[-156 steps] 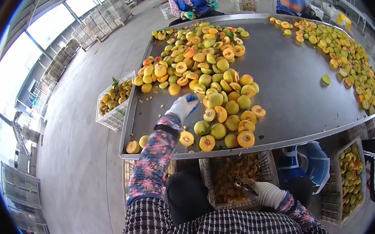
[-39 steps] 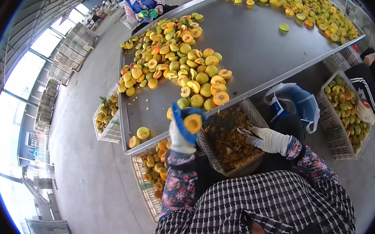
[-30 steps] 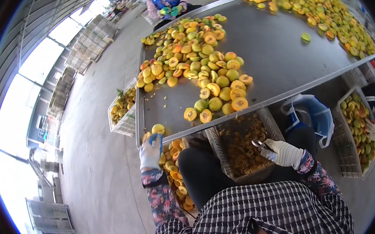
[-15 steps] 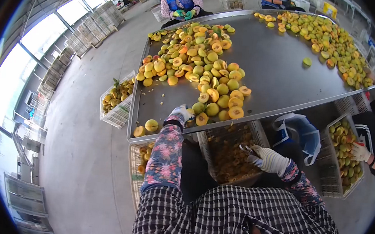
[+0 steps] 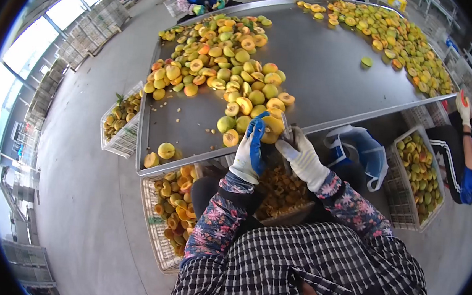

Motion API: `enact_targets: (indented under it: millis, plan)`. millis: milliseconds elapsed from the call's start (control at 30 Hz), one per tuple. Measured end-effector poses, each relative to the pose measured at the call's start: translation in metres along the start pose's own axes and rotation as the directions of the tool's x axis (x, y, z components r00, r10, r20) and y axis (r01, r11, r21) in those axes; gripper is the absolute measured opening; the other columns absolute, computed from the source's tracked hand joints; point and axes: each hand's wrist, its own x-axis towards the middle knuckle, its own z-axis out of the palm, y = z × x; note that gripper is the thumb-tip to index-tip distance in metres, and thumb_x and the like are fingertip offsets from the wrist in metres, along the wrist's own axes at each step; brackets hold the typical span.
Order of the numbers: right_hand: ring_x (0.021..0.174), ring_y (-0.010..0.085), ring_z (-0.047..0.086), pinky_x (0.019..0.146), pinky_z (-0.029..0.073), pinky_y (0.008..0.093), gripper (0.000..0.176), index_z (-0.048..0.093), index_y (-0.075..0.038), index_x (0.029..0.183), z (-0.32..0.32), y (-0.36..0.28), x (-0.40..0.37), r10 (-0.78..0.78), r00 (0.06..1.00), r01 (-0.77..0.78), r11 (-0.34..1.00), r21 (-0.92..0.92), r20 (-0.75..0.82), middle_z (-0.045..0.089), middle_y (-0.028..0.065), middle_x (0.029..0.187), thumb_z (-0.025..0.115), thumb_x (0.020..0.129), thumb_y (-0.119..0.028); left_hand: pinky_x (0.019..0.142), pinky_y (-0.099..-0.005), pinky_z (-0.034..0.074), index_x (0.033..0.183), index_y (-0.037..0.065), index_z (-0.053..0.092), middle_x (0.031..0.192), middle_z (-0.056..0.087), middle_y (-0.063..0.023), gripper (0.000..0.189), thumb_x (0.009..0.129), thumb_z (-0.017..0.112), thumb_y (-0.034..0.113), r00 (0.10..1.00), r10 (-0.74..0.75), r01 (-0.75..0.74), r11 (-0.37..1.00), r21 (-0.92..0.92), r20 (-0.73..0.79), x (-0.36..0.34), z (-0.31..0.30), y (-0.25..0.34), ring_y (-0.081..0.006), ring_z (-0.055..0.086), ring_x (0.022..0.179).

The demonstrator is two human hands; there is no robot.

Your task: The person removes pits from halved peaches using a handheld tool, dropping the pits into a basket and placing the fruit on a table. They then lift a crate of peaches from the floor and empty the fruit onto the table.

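My left hand (image 5: 250,153), in a white glove with blue-coated fingers, is closed around a halved yellow peach (image 5: 272,130) above the table's front edge. The peach's orange cut face is towards me. My right hand (image 5: 307,160), in a white knit glove, grips a small metal hand tool (image 5: 287,130) right beside the peach; its exact kind is hard to make out. Beyond my hands, a heap of whole and halved peaches (image 5: 221,57) lies on the metal table (image 5: 319,82). Below my hands stands a crate of brownish-orange pieces (image 5: 282,193), partly hidden by my arms.
Crates of peach halves (image 5: 173,209) stand at my left and by the table's left side. On the right are a blue-and-white bucket (image 5: 360,154) and another full crate (image 5: 417,178). A co-worker's gloved hand (image 5: 463,107) is at right; another person sits across the table.
My left hand has come back from the table edge with a peach half. My right hand has risen from over the crate, bringing the tool to the peach. The view has shifted.
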Motion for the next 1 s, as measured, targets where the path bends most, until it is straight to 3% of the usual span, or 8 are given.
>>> enact_targets:
  millis: [67, 133, 167, 233, 367, 433, 667, 1000]
  plan:
    - [0.083, 0.009, 0.05, 0.074, 0.045, 0.0252, 0.026, 0.051, -0.005, 0.115, -0.015, 0.022, 0.015, -0.062, 0.998, 0.063, 0.998, -0.016, 0.009, 0.052, -0.0006, 0.094, 0.063, 0.092, -0.011, 0.096, -0.0348, 0.049, 0.132, 0.005, 0.05, 0.122, 0.062, -0.0146, 0.045, 0.096, 0.059, 0.031, 0.994, -0.111, 0.102, 0.936, -0.337, -0.007, -0.004, 0.01, 0.003, -0.0248, 0.061, 0.112]
    - [0.082, 0.0087, 0.05, 0.073, 0.045, 0.0249, 0.026, 0.051, -0.006, 0.114, -0.022, 0.025, 0.019, -0.115, 0.993, 0.117, 0.988, -0.096, 0.029, 0.052, -0.0015, 0.093, 0.063, 0.092, -0.009, 0.094, -0.0357, 0.051, 0.129, 0.005, 0.05, 0.125, 0.06, -0.0143, 0.042, 0.097, 0.059, 0.029, 0.844, -0.473, 0.411, 0.262, -0.873, 0.255, -0.008, 0.013, 0.037, -0.0247, 0.062, 0.108]
    - [0.081, 0.0089, 0.049, 0.072, 0.045, 0.0252, 0.025, 0.051, -0.006, 0.115, -0.024, 0.022, 0.017, -0.13, 0.991, 0.135, 0.977, -0.166, 0.041, 0.052, -0.0015, 0.093, 0.063, 0.092, -0.009, 0.095, -0.0393, 0.052, 0.125, 0.004, 0.051, 0.124, 0.06, -0.0139, 0.04, 0.096, 0.06, 0.03, 0.829, -0.494, 0.417, 0.238, -0.877, 0.261, -0.008, 0.013, 0.034, -0.0269, 0.062, 0.107]
    - [0.078, 0.0136, 0.052, 0.072, 0.046, 0.0292, 0.023, 0.052, -0.005, 0.113, -0.021, 0.003, 0.006, -0.025, 0.999, 0.032, 0.975, -0.218, 0.035, 0.055, 0.0023, 0.091, 0.062, 0.093, -0.009, 0.094, -0.0415, 0.052, 0.12, 0.004, 0.053, 0.118, 0.062, -0.015, 0.036, 0.096, 0.06, 0.03, 0.847, -0.507, 0.329, 0.264, -0.907, 0.159, -0.008, 0.016, 0.029, -0.0279, 0.062, 0.107]
    - [0.073, 0.0282, 0.058, 0.07, 0.048, 0.0369, 0.026, 0.05, -0.003, 0.117, -0.022, 0.004, -0.005, -0.315, 0.916, 0.4, 0.702, -0.589, 0.247, 0.06, 0.0118, 0.087, 0.059, 0.094, -0.011, 0.094, -0.0493, 0.052, 0.125, 0.002, 0.052, 0.121, 0.059, -0.0166, 0.041, 0.097, 0.056, 0.031, 0.897, -0.438, 0.201, 0.286, -0.937, 0.058, -0.006, 0.017, 0.015, -0.032, 0.06, 0.109]
    - [0.073, 0.0346, 0.064, 0.066, 0.05, 0.0425, 0.028, 0.051, -0.002, 0.115, -0.012, -0.004, -0.013, -0.327, 0.909, 0.401, 0.516, -0.757, 0.258, 0.064, 0.0169, 0.084, 0.059, 0.095, -0.02, 0.099, -0.0523, 0.049, 0.13, -0.001, 0.049, 0.123, 0.058, -0.0175, 0.045, 0.099, 0.052, 0.032, 0.924, -0.367, 0.214, 0.252, -0.944, 0.112, -0.007, 0.018, 0.013, -0.033, 0.058, 0.113]
    - [0.063, 0.0387, 0.063, 0.057, 0.05, 0.0484, 0.036, 0.051, 0.001, 0.111, -0.01, 0.009, -0.012, -0.258, 0.92, 0.344, 0.166, -0.924, 0.296, 0.064, 0.0172, 0.069, 0.06, 0.092, -0.028, 0.096, -0.0417, 0.05, 0.122, -0.001, 0.056, 0.113, 0.063, -0.0151, 0.037, 0.1, 0.051, 0.029, 0.929, -0.318, 0.289, 0.297, -0.91, 0.191, -0.009, 0.017, 0.023, -0.0305, 0.062, 0.106]
    - [0.071, 0.0409, 0.063, 0.063, 0.05, 0.0501, 0.037, 0.049, 0.003, 0.114, -0.011, 0.02, -0.004, -0.153, 0.945, 0.32, 0.239, -0.917, 0.29, 0.064, 0.022, 0.076, 0.058, 0.09, -0.024, 0.093, -0.0387, 0.052, 0.111, 0.004, 0.058, 0.109, 0.064, -0.0121, 0.043, 0.1, 0.048, 0.045, 0.897, -0.441, 0.213, 0.368, -0.905, 0.031, -0.009, 0.031, 0.013, -0.0266, 0.063, 0.103]
